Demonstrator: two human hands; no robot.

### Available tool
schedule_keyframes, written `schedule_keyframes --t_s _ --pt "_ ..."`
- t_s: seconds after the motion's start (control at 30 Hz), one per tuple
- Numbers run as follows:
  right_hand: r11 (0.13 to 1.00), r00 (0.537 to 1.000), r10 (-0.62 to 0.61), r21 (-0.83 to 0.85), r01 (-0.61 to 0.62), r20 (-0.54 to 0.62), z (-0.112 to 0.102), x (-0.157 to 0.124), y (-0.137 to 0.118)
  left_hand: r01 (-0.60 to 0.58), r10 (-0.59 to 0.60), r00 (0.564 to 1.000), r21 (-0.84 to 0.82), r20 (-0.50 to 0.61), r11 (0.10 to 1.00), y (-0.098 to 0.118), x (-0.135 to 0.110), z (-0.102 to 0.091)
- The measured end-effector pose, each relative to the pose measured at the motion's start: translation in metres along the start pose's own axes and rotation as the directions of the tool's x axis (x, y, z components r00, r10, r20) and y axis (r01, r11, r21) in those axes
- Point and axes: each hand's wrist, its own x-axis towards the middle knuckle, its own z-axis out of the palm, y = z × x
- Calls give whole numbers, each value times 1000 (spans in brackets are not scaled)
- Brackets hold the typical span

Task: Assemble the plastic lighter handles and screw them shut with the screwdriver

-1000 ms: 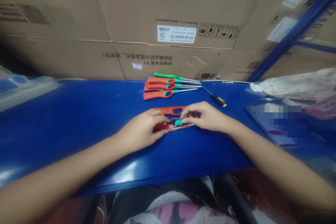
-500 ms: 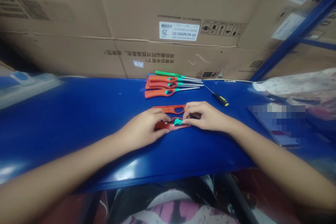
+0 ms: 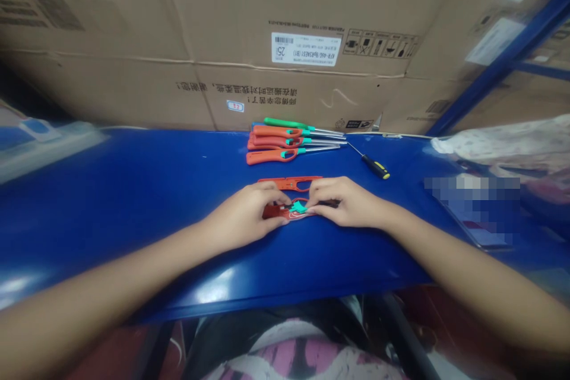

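Observation:
An opened orange lighter shell half (image 3: 276, 212) lies on the blue table with dark inner parts and white wire in it. My left hand (image 3: 249, 211) grips its left end between thumb and fingers. At the middle of this half is a green trigger (image 3: 298, 208), pinched at its right side by the thumb and fingers of my right hand (image 3: 351, 202), which cover the shell's right end. Just behind lies the other orange shell half (image 3: 285, 183), its inner side up; the right fingers overlap its right end in view.
Several long-nosed lighters (image 3: 271, 157) lie grouped behind the hands, orange ones and a green one. A black and yellow screwdriver (image 3: 375, 167) rests to their right. Cardboard boxes (image 3: 214, 83) stand along the back; a partly blurred phone-like device (image 3: 483, 231) is at right.
My right hand has shifted slightly left and down, and the green trigger has moved a little left with it. My left hand keeps its grip on the shell half.

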Motion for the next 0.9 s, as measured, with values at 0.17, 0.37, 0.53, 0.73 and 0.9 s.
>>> schedule_keyframes --t_s 0.17,0.37,0.53,0.73,0.9 --pt "1000 1000 0 4 0 -1 2 0 -1 6 -6 1000 -15 1 1000 -1 1 1" --pt "999 999 -27 -44 28 16 2 -1 -2 12 -12 1000 -15 -4 1000 -2 1 3" --pt "986 997 -71 -151 75 33 2 -3 -1 24 -24 1000 -34 5 999 -1 1 3" --pt "975 991 -135 -178 137 22 3 -4 1 55 -54 998 -74 10 996 -2 1 3" --pt "972 989 -147 -181 147 14 4 -3 1 33 -35 999 -105 -9 994 -3 2 4"
